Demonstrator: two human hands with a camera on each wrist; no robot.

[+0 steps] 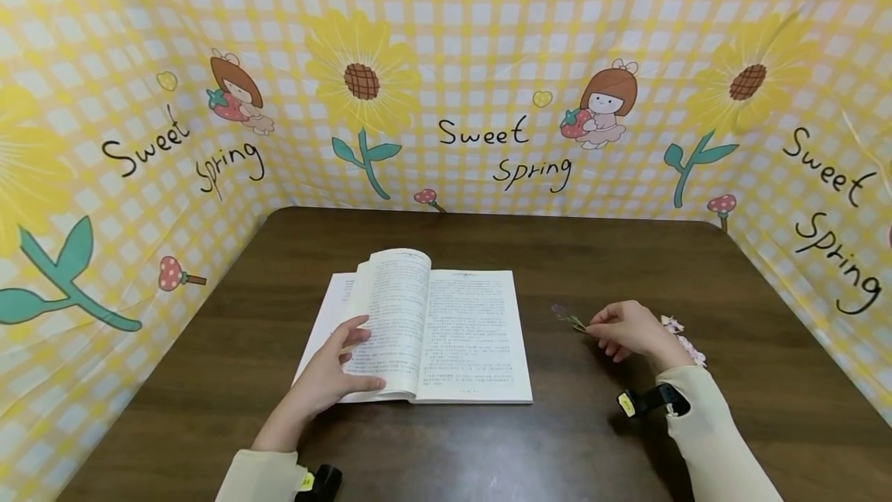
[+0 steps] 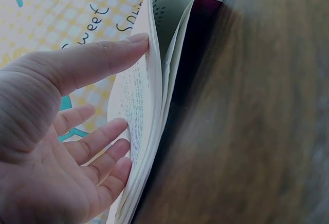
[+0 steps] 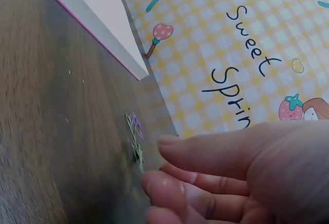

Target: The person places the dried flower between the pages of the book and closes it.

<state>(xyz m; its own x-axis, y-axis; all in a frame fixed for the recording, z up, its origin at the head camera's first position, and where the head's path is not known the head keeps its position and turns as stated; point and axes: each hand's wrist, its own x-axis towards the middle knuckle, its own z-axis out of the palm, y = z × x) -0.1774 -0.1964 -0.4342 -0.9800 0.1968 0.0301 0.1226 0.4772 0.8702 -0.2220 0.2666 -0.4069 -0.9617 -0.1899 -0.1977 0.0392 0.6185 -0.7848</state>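
An opened book lies on the dark wooden table, its left-hand pages arched up. My left hand is at those left pages, fingers spread and thumb apart. In the left wrist view the thumb reaches the bottom page edges and the other fingertips meet the page. To the right of the book, my right hand is at the stem end of a small sprig with purple flowers. In the right wrist view a gap shows between thumb and forefinger, and the sprig extends beyond the fingertips.
Pale pink flowers lie beside the right wrist, partly hidden by it. A yellow checked cloth printed with sunflowers and lettering walls the table at the back and both sides. Each wrist wears a black strap device.
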